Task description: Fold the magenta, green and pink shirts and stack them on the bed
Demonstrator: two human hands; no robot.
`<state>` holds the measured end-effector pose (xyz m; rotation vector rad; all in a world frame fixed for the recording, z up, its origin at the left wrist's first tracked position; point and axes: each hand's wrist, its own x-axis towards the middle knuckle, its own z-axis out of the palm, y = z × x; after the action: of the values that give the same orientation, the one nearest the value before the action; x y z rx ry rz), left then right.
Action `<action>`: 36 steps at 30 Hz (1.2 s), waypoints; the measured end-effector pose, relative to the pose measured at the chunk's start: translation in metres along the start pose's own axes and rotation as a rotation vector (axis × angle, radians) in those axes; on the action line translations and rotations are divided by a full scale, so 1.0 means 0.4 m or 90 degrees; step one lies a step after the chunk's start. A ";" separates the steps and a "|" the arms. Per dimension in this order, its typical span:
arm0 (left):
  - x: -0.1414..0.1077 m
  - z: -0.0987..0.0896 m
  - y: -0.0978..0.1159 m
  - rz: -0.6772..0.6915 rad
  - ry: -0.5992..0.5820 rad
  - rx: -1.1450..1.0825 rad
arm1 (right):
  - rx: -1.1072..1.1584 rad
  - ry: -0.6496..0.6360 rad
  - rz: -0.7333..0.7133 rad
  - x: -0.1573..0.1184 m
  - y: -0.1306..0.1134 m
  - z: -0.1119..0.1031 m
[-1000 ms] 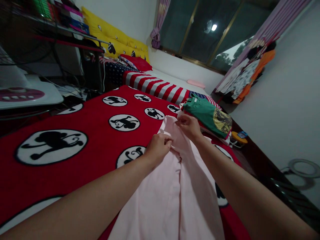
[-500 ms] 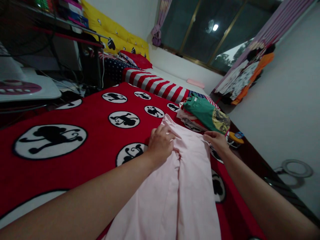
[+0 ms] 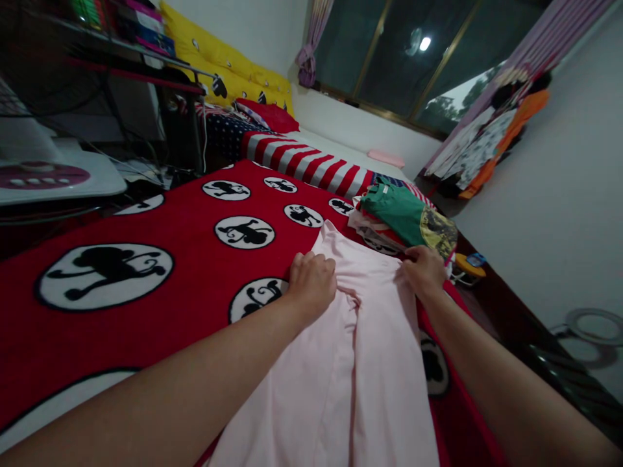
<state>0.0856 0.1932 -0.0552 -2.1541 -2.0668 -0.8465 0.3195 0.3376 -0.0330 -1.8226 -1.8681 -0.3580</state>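
Note:
A pale pink garment [image 3: 360, 363] lies flat on a red blanket [image 3: 185, 259] printed with black-and-white monkey circles. My left hand [image 3: 314, 282] is curled with its knuckles pressed on the garment's upper left part. My right hand [image 3: 422, 271] grips the garment's upper right edge. A lengthwise crease runs down the middle of the cloth between my arms.
A stack of folded clothes topped by a green shirt [image 3: 409, 217] sits just beyond my right hand. A red-and-white striped cover [image 3: 311, 165] lies farther back. A white appliance [image 3: 48, 175] and a dark rack stand at the left. Clothes hang at the right wall [image 3: 487, 143].
Both hands were pinching the garment's raised top near the middle; it was laid flat, my right hand moved out to the right edge, and my left fingers curled down.

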 end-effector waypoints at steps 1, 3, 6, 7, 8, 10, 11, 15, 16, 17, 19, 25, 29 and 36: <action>0.000 0.000 0.001 0.000 -0.002 0.001 | 0.055 0.007 -0.048 0.001 -0.035 0.002; -0.001 -0.001 0.001 -0.002 -0.004 0.003 | 0.181 -0.028 -0.134 -0.005 -0.115 0.011; -0.004 -0.005 0.001 0.000 -0.001 0.004 | 0.277 -0.102 -0.197 -0.027 -0.236 0.031; -0.005 -0.006 0.000 0.001 0.002 0.003 | 0.272 -0.124 -0.199 -0.032 -0.269 0.037; -0.005 -0.006 0.000 0.000 0.004 0.002 | 0.256 -0.145 -0.196 -0.035 -0.295 0.043; -0.006 -0.005 -0.002 -0.003 0.008 -0.001 | 0.223 -0.171 -0.178 -0.032 -0.330 0.050; -0.005 -0.003 -0.002 -0.005 0.011 -0.004 | 0.225 -0.168 -0.167 -0.027 -0.339 0.054; 0.000 0.007 -0.004 -0.006 0.019 -0.008 | 0.335 -0.078 -0.148 -0.012 -0.341 0.079; 0.001 0.009 -0.004 -0.009 0.018 -0.005 | 0.348 -0.071 -0.153 -0.014 -0.339 0.090; 0.001 0.011 -0.004 -0.014 0.014 -0.003 | 0.344 -0.079 -0.159 -0.018 -0.336 0.102; 0.000 0.011 -0.003 -0.024 0.001 0.001 | 0.306 -0.122 -0.153 -0.028 -0.334 0.124; -0.005 0.002 -0.001 -0.030 -0.022 0.007 | 0.331 -0.240 -0.159 -0.041 -0.330 0.109; -0.005 0.004 -0.004 -0.019 -0.022 0.012 | 0.424 -0.165 -0.280 -0.082 -0.259 0.027; -0.001 -0.008 0.003 0.051 0.013 -0.023 | 0.310 0.060 -0.025 -0.067 0.034 -0.024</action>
<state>0.0855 0.1914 -0.0522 -2.2194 -1.9569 -0.8996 0.3340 0.3108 -0.0410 -1.4178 -1.7386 0.0047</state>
